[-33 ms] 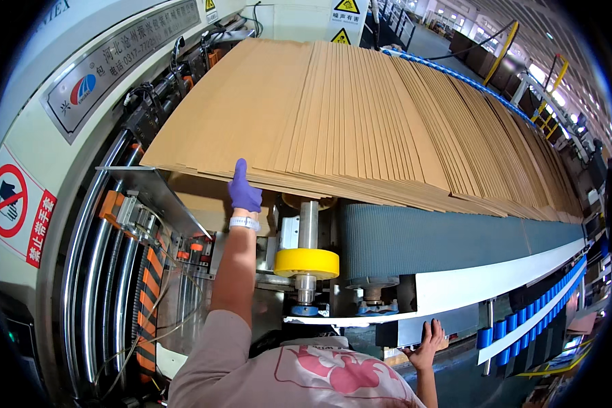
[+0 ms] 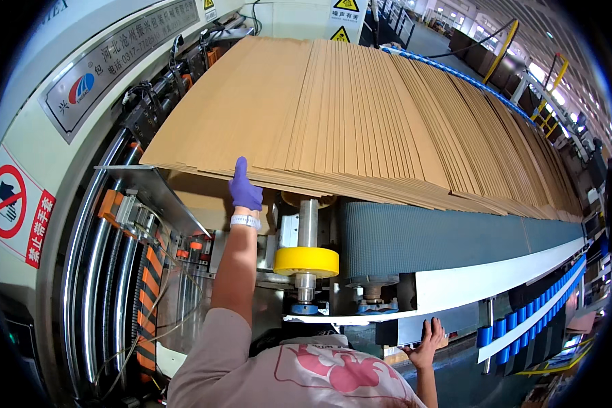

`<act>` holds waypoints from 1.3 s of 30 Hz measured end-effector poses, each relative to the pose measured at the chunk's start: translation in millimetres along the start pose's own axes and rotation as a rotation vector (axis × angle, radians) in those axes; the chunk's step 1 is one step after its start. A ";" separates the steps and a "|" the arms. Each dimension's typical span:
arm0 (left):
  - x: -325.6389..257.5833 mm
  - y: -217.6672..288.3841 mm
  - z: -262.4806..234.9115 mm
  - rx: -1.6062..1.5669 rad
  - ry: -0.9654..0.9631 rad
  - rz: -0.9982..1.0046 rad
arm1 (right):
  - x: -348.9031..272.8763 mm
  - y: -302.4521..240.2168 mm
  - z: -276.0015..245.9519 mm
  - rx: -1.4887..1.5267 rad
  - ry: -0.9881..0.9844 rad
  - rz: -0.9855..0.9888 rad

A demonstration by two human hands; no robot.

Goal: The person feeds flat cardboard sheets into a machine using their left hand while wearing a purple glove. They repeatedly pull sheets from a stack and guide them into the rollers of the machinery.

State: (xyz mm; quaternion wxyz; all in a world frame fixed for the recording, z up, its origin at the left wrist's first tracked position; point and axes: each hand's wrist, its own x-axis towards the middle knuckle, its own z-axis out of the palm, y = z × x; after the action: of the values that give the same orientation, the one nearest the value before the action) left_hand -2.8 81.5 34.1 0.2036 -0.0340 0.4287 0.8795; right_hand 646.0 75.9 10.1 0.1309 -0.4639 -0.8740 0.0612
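Note:
A long shingled run of brown cardboard sheets lies on a grey conveyor belt and overhangs its near end. My left hand, in a purple glove with a white wristband, reaches up to the front edge of the sheets. One digit lies up over the top sheet and the others are tucked under the edge. My right hand is bare and rests flat, fingers apart, on the dark lower panel of the machine frame.
A yellow roller on a steel shaft stands just right of my left arm. Chrome rollers, orange fittings and cables fill the machine's left side. A white rail and blue rollers run along the belt's front. Factory aisle beyond.

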 end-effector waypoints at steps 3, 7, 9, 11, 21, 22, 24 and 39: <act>-1.9 -2.6 4.3 0.292 0.058 0.167 | -3.5 4.7 2.2 -0.023 0.005 -0.009; 10.2 -27.2 -22.9 1.029 -0.190 0.994 | -3.3 9.6 1.1 -0.028 0.052 -0.037; 19.1 -24.8 -26.9 1.027 -0.195 1.039 | 2.7 9.7 -0.3 -0.028 0.050 -0.031; 25.4 -16.8 -31.3 0.867 -0.161 0.908 | 11.5 2.8 -5.6 -0.005 0.031 -0.031; -14.8 2.9 8.6 0.079 -0.067 0.110 | -2.4 6.7 -4.7 0.022 -0.007 0.028; -13.2 4.7 9.3 0.121 -0.025 0.073 | -2.8 6.6 -4.5 0.024 -0.006 0.030; -12.0 7.3 4.8 0.117 -0.068 0.105 | -1.5 7.2 -2.3 0.028 -0.004 0.019; 31.3 -14.2 -31.0 0.491 -0.286 0.514 | 8.2 5.8 -0.5 0.018 0.002 -0.018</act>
State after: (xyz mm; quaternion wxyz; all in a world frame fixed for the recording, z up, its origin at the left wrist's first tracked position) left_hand -29.4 75.8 -3.3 0.0363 0.2477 0.5884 0.7688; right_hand 646.3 85.9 10.6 0.1366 -0.4547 -0.8775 0.0675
